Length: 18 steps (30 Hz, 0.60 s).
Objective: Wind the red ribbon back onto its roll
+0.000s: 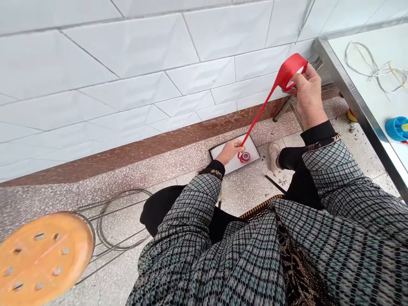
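Note:
My right hand (307,91) is raised at the upper right, its fingers closed on a roll of red ribbon (291,68) with a white core. A narrow length of the red ribbon (259,112) runs taut down to my left hand (232,151), which pinches it low near the floor. Just past my left fingertips, a smaller red ring-shaped item with a pale centre (245,157) sits over a white, dark-edged tray or board (226,148). Whether the ring hangs from the ribbon or rests there I cannot tell.
An orange round stool (47,255) with metal legs stands at the lower left. On the right, a metal-edged table (357,97) holds coiled wire (376,72) and a blue plastic item (397,128). White wall tiles (134,46) rise ahead. Dark scraps (282,182) lie on the floor.

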{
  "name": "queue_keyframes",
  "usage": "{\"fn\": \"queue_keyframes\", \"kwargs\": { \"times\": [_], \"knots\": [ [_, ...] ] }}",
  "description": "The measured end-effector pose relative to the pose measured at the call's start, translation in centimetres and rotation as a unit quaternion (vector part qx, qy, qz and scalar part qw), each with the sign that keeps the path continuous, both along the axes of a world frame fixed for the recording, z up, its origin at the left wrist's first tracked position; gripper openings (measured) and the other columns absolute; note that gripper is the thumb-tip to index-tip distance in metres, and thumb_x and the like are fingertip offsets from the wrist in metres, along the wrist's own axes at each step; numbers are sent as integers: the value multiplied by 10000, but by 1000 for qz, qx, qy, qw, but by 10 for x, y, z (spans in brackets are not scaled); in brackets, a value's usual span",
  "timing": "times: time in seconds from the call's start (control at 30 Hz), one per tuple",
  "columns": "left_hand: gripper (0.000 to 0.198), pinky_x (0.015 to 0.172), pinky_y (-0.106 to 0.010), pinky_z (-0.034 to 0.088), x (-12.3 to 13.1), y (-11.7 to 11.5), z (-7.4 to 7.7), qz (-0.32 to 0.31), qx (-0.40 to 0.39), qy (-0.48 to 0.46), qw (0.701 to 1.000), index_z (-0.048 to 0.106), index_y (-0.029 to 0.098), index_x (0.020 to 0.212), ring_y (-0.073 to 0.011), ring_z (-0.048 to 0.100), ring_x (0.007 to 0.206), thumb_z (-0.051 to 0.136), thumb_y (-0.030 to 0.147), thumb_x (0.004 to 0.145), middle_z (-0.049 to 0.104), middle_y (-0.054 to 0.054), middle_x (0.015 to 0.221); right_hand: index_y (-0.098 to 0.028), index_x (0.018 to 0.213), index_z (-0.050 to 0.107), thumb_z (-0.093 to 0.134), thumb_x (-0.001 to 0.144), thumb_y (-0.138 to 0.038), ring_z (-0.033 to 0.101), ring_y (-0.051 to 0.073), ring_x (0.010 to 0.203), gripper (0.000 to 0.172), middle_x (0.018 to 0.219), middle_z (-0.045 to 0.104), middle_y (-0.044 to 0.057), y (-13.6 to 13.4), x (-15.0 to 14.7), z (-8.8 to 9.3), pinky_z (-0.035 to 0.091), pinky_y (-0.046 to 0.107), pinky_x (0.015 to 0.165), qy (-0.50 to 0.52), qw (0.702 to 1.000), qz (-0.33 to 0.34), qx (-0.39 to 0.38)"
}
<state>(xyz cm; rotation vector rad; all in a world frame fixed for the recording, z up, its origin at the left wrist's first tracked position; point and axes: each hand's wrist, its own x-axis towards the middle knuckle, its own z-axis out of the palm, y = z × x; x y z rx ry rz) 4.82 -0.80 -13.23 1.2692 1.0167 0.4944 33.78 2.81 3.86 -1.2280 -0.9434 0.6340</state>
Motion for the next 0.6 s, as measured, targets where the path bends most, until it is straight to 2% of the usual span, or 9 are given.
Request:
{"fn": "queue_keyframes", "kwargs": {
  "times": [0.1, 0.2, 0.27, 0.37, 0.43, 0.5, 0.6],
  "knots": [
    [218, 881, -366, 557, -7, -6, -11, 24, 11, 36, 999, 686, 185, 811, -204, 693, 825, 835, 302, 703, 746, -27, 791, -331, 1215, 655, 659, 850, -337, 626, 218, 963, 365, 1032, 741, 15, -5, 20, 0, 587, 374, 862, -16, 1000, 21, -1],
    [298, 877, -371, 566, -18, -12, -20, 26, -13, 73, 997, 683, 201, 888, -207, 700, 809, 856, 305, 668, 731, 1, 771, -402, 1267, 668, 652, 939, -508, 615, 266, 1172, 345, 959, 753, 13, -16, 36, 8, 580, 414, 922, -28, 995, 87, -36],
    [291, 818, -369, 559, -28, -17, -25, 15, -29, 112, 993, 663, 211, 807, -201, 669, 717, 874, 255, 612, 687, 21, 679, -415, 1272, 685, 634, 942, -577, 599, 283, 1221, 371, 906, 746, 20, -21, 43, 13, 580, 428, 914, -15, 992, 113, -60],
    [262, 751, -369, 530, -44, -19, -30, 11, -31, 171, 985, 609, 220, 605, -203, 606, 631, 862, 170, 555, 583, 24, 536, -410, 1268, 695, 632, 939, -571, 603, 283, 1204, 372, 873, 736, 18, -23, 48, 12, 576, 422, 891, 8, 990, 124, -64],
    [249, 761, -374, 523, -52, -11, -26, 36, -11, 197, 980, 597, 224, 555, -218, 606, 657, 838, 172, 589, 539, 11, 504, -397, 1285, 682, 644, 943, -519, 607, 263, 1166, 365, 879, 734, 10, -18, 48, 5, 566, 400, 896, 16, 991, 124, -56],
    [192, 817, -379, 531, -53, 6, -17, 79, 23, 205, 975, 625, 221, 587, -242, 640, 759, 802, 201, 660, 578, -21, 559, -372, 1297, 662, 671, 931, -443, 611, 236, 1091, 372, 924, 737, 4, -12, 45, -4, 560, 378, 902, 23, 993, 106, -46],
    [57, 938, -375, 553, -49, 42, 3, 142, 79, 173, 971, 718, 215, 855, -233, 685, 969, 694, 262, 832, 739, -65, 860, -325, 1231, 654, 710, 883, -343, 593, 191, 910, 353, 983, 727, -5, -4, 32, -14, 570, 357, 860, 22, 998, 47, -25]
  ]
}}
